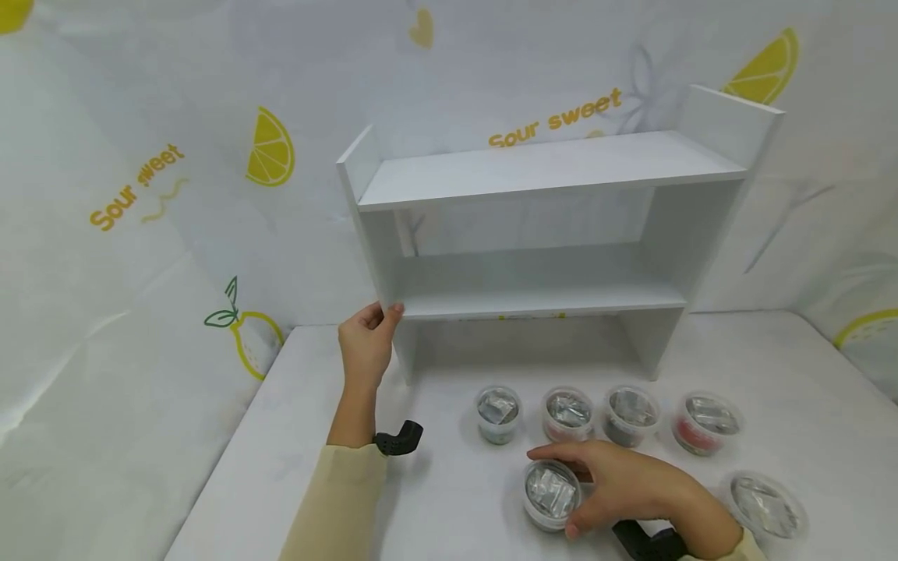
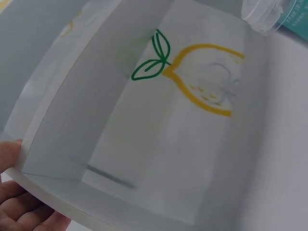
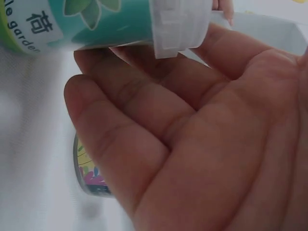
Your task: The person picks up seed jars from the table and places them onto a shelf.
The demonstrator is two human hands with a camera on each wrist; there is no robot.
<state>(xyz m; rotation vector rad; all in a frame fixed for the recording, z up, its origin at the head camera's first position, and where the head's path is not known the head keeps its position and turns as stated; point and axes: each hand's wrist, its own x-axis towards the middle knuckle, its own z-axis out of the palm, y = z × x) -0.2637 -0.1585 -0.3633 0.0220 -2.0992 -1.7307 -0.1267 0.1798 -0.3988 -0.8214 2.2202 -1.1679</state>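
Observation:
My left hand [image 1: 366,343] grips the left side panel of a white two-tier shelf [image 1: 540,284], thumb in front near the lower board. In the left wrist view its fingers [image 2: 29,207] curl around the panel's edge. My right hand [image 1: 624,479] holds a small plastic tub [image 1: 552,492] with a clear lid and silvery packets inside, index finger at the far rim and thumb at the near right. The right wrist view shows this tub's teal label with a leaf picture; the other fingers [image 3: 120,144] lie loosely curved beside it.
Several similar lidded tubs stand in a row before the shelf, among them a green-tinted tub [image 1: 498,413] and a red one [image 1: 706,423]. Another tub [image 1: 766,505] is right of my right wrist. A lemon-printed wall covering [image 1: 316,234] rises behind the white table [image 1: 435,483].

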